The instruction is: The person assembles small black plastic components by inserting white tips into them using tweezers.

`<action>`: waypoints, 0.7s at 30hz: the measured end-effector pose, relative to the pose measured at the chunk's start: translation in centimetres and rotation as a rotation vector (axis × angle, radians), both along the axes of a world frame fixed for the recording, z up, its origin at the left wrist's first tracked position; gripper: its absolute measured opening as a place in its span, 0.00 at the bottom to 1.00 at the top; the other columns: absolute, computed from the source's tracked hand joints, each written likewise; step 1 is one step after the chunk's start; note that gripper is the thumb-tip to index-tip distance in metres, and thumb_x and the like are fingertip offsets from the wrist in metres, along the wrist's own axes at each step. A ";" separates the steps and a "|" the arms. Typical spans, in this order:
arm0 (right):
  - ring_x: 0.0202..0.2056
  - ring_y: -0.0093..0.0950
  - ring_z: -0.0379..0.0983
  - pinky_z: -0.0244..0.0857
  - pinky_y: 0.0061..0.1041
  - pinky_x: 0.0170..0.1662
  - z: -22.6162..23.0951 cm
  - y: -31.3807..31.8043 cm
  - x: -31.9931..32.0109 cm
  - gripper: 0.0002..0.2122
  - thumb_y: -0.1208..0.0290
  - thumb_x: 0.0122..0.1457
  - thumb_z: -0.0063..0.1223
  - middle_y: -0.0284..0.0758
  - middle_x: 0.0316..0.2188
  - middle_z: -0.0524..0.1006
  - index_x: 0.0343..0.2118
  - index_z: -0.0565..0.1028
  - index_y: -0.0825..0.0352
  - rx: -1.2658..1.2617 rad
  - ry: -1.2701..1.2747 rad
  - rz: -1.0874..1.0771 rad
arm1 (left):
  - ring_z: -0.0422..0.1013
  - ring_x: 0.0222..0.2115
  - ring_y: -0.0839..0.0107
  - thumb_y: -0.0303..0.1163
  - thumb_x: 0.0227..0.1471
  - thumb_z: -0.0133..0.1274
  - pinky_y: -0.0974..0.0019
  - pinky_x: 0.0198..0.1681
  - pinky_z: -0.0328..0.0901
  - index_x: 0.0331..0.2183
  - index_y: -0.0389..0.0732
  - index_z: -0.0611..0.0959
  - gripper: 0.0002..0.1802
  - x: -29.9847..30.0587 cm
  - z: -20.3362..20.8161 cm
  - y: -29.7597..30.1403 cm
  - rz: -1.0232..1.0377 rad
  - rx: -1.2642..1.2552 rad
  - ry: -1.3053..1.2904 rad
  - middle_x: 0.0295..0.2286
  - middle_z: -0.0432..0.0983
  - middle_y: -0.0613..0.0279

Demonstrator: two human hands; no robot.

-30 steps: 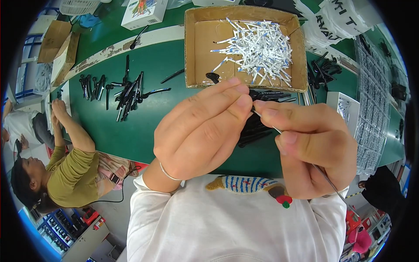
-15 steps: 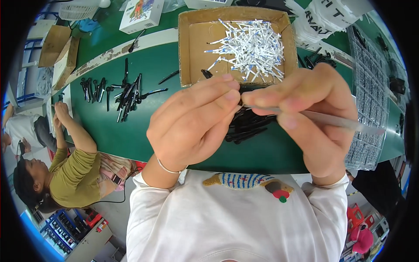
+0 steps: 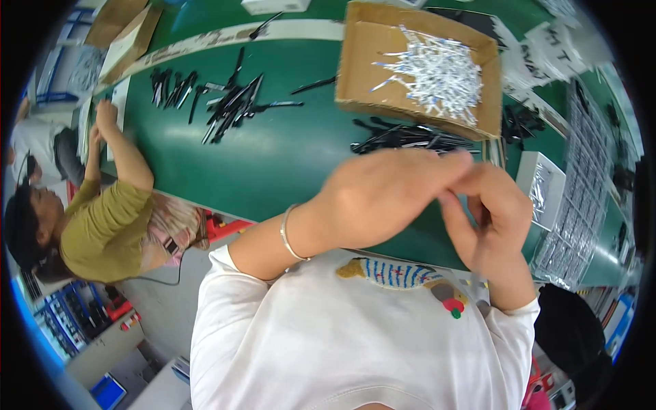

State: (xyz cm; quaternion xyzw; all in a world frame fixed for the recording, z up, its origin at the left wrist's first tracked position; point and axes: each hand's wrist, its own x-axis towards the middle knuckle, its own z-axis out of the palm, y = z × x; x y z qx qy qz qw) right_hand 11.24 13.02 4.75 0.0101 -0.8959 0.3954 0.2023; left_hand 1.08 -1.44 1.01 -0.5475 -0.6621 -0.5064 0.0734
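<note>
My left hand (image 3: 386, 198), with a bracelet at the wrist, is closed, its fingertips pressed together near my right fingers. What it pinches is hidden behind the hand. My right hand (image 3: 497, 208) is closed too, its thumb and fingers bent in toward the left fingertips. A slim grey tool (image 3: 482, 263), looking like tweezers and blurred by motion, sticks out below the right palm. Just beyond both hands lies a pile of thin black parts (image 3: 389, 137). Behind it stands a cardboard box (image 3: 359, 75) holding many white strips (image 3: 444, 75).
More black parts (image 3: 232, 106) lie in groups on the green table (image 3: 273, 164) to the left. At right are a small white box (image 3: 547, 171) with shiny contents, clear trays (image 3: 581, 178) and a white plastic bag (image 3: 557, 58). A co-worker (image 3: 102, 225) sits at left.
The view has shifted, so the table's things sit elsewhere in the picture. My left hand has turned and reached right, across my right fingertips. The grey tool has swung from pointing right to downward.
</note>
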 end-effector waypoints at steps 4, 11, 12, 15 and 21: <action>0.15 0.21 0.60 0.53 0.18 0.18 -2.2 -0.7 1.4 0.08 0.83 0.40 0.59 0.33 0.18 0.70 0.25 0.73 0.68 -0.100 -0.241 -0.009 | 0.75 0.28 0.62 0.20 0.41 0.54 0.67 0.29 0.72 0.44 0.36 0.75 0.23 2.0 -2.3 -1.4 -0.055 -0.112 0.019 0.30 0.77 0.57; 0.16 0.09 0.52 0.43 0.11 0.18 -4.6 -1.1 1.0 0.06 0.84 0.44 0.56 0.23 0.18 0.69 0.21 0.70 0.69 -0.487 -0.344 -0.056 | 0.75 0.29 0.67 0.24 0.41 0.57 0.73 0.28 0.71 0.44 0.37 0.77 0.23 1.5 -2.4 -2.6 -0.007 -0.072 0.110 0.40 0.74 0.51; 0.16 0.09 0.51 0.42 0.11 0.18 -4.4 -0.9 0.8 0.06 0.84 0.44 0.56 0.23 0.19 0.69 0.21 0.70 0.68 -0.530 -0.368 -0.102 | 0.75 0.29 0.66 0.25 0.38 0.59 0.72 0.29 0.71 0.43 0.38 0.78 0.23 0.9 -2.6 -2.8 0.030 -0.019 0.088 0.42 0.72 0.50; 0.15 0.07 0.48 0.40 0.10 0.18 -5.0 0.8 1.3 0.06 0.85 0.44 0.57 0.23 0.20 0.70 0.21 0.71 0.68 -0.529 -0.374 -0.238 | 0.73 0.35 0.59 0.26 0.34 0.61 0.62 0.37 0.68 0.35 0.39 0.80 0.20 -3.5 -1.7 -5.4 0.222 -0.168 0.145 0.40 0.73 0.53; 0.22 0.17 0.63 0.53 0.12 0.20 -5.8 1.8 -0.3 0.06 0.85 0.44 0.58 0.33 0.24 0.69 0.24 0.71 0.73 -0.034 -0.158 -0.226 | 0.65 0.42 0.55 0.25 0.37 0.59 0.58 0.45 0.62 0.28 0.37 0.82 0.09 -11.1 -4.6 -11.5 0.638 -0.528 0.295 0.37 0.74 0.57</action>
